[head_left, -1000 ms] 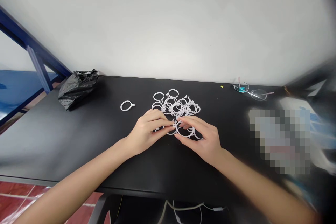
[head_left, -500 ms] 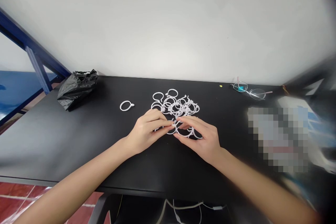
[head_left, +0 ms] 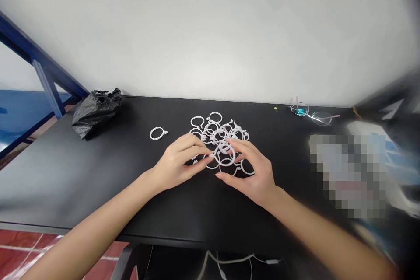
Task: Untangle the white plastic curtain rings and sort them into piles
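A: Item one, the hands?

B: The left hand [head_left: 179, 162] is lying low over the near left edge of the ring pile [head_left: 219, 133], its fingers [head_left: 200, 162] stretched towards the middle and pinching the rim of one white ring [head_left: 213, 160]. The right hand [head_left: 254, 173] is resting at the near right edge, its fingers [head_left: 236, 145] curled loosely and spread, hooking over another ring [head_left: 227, 154]. That hand is not clenching; whether it is actually gripping the ring or only touching it, I cannot tell.

A: And the rings themselves?

B: White plastic, each with a small tab. Most are lying tangled in a heap at the middle of the worktop [head_left: 98, 175], just beyond the fingertips. The two being handled are sitting at the near side of that heap, overlapping one another between the hands. One more ring [head_left: 246, 167] is showing under the right palm.

A: Anything lying apart?

B: A single ring [head_left: 158, 133] is lying alone, well to the left of the heap, flat on the worktop.

A: Remaining entries?

B: A crumpled black bag [head_left: 95, 111] is sitting at the far left corner. Glasses [head_left: 311, 113] are lying at the far right, by the wall [head_left: 210, 30]. A blue frame [head_left: 42, 74] is standing off the left end. Cables [head_left: 229, 260] are hanging below the near edge.
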Tool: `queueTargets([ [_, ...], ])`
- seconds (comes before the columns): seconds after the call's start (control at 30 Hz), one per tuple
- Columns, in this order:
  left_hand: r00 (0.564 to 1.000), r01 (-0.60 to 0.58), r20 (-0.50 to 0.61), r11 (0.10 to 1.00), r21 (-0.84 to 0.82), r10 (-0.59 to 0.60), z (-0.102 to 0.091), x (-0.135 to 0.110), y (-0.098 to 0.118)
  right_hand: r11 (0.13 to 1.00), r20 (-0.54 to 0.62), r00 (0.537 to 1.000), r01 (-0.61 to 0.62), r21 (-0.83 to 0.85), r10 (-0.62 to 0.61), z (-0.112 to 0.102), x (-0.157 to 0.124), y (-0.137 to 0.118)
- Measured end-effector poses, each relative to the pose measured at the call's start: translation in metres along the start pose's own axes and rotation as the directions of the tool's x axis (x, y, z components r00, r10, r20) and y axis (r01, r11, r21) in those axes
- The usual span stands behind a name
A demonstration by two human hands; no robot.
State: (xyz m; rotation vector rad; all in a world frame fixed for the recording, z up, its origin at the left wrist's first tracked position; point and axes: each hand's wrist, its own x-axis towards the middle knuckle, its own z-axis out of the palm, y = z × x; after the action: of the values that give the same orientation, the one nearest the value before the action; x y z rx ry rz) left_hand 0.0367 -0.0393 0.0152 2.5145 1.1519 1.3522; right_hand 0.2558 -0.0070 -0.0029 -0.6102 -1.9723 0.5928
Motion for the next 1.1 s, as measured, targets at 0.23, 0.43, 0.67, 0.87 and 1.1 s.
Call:
queueTargets([
  [0.23, 0.972, 0.183, 0.072, 0.918, 0.351, -0.222, -0.065, 0.002, -0.039, 0.991, -0.026, 0.991, -0.129, 0.038, 0.13, -0.004, 0.002, 0.0],
  [0.43, 0.768, 0.377, 0.278, 0.758, 0.532, -0.577, -0.089, -0.007, -0.053, 0.991, -0.035, 0.991, -0.126, 0.05, 0.128, -0.002, 0.001, 0.0],
  [0.67, 0.65, 0.395, 0.334, 0.679, 0.619, -0.683, -0.083, -0.018, -0.059, 0.991, -0.044, 0.991, -0.128, 0.045, 0.13, -0.002, 0.002, 0.0],
  [0.87, 0.666, 0.402, 0.507, 0.835, 0.374, -0.548, -0.073, -0.007, -0.038, 0.993, -0.054, 0.993, -0.107, 0.045, 0.109, 0.0, 0.002, -0.001],
  [1.1, 0.6, 0.47, 0.606, 0.843, 0.262, -0.523, -0.043, -0.004, -0.025, 0.996, -0.064, 0.995, -0.079, 0.044, 0.082, 0.0, 0.004, -0.002],
])
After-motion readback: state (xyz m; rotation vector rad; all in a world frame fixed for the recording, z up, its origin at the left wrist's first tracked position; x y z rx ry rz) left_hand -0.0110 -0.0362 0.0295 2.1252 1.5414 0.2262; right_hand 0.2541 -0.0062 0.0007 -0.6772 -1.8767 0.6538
